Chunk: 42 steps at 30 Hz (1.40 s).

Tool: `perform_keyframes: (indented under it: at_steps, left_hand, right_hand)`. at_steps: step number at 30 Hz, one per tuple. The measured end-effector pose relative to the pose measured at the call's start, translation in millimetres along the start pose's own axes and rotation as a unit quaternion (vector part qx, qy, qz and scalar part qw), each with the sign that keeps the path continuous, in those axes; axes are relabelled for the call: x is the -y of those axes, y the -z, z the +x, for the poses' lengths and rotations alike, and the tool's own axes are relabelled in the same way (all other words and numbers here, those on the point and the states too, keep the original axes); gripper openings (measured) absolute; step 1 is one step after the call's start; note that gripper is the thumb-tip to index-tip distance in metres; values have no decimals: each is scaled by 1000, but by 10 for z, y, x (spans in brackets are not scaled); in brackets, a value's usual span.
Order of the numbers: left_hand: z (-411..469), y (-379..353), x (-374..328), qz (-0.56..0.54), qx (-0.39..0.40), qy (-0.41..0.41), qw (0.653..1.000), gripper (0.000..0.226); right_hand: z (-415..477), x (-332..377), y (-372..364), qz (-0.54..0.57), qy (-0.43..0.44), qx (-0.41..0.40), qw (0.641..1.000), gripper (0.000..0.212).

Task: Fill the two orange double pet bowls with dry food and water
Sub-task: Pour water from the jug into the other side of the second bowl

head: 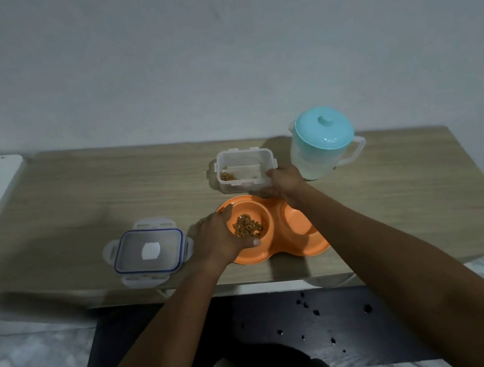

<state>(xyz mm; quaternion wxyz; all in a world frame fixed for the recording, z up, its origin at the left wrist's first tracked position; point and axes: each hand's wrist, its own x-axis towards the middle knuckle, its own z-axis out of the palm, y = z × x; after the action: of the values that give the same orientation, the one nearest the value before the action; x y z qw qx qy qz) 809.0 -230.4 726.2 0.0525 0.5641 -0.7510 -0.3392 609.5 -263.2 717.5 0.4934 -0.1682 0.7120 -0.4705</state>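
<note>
One orange double pet bowl (299, 222) lies near the front edge of the wooden table (81, 199). Its left compartment holds a small heap of dry food (247, 227); the right compartment looks empty. My left hand (220, 236) grips the bowl's left rim, with the thumb on the front edge. Over at the bowl's far rim my right hand (286, 183) has its fingers curled on the edge, right beside the food container's front corner. I see no second orange bowl as a separate thing.
A clear food container (244, 167) with a little dry food left stands open behind the bowl. Its blue-rimmed lid (149, 250) lies to the left. At the back right stands a clear pitcher with a teal lid (322, 144). A wall runs behind the table.
</note>
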Motion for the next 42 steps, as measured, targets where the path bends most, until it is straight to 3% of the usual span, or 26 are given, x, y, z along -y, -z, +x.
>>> perform_keyframes:
  at_steps: [3, 8, 10, 14, 18, 22, 28, 34, 38, 42]
  left_hand:
    - [-22, 8, -22, 3, 0, 10, 1000, 113]
    - [-32, -70, -117, 21, -2, 28, 999, 115]
    - [-71, -118, -261, 27, -1, 30, 999, 115]
    - [-70, -226, -543, 52, 19, 44, 997, 113]
    - [-50, -325, -759, 82, 28, 49, 995, 112]
    - [-29, -397, -939, 84, 32, 22, 996, 120]
    - [9, -476, -979, 37, 38, 64, 997, 118]
    - [22, -526, -947, -1, 24, 74, 997, 117]
    - [49, -552, -948, 0, 25, 71, 997, 117]
    - [52, -564, -951, -5, 22, 75, 997, 117]
  right_hand:
    - [-158, -63, 161, -136, 105, -50, 984, 45]
    - [-541, -369, 633, -357, 281, -128, 882, 37]
    - [-600, -438, 850, -406, 270, -121, 865, 40]
    - [-604, -519, 1277, -416, 215, -93, 879, 47]
    - [-545, -429, 1554, -300, 213, -159, 916, 36]
    - [-491, 7, 1689, -156, 237, -217, 934, 44]
    - [-260, 547, 1673, -121, 209, -141, 960, 56]
    - [-68, 568, 1632, -133, 142, -87, 977, 66]
    - [2, 461, 1604, -17, 109, -64, 992, 76]
    - [-31, 411, 1571, 61, 111, -83, 988, 68]
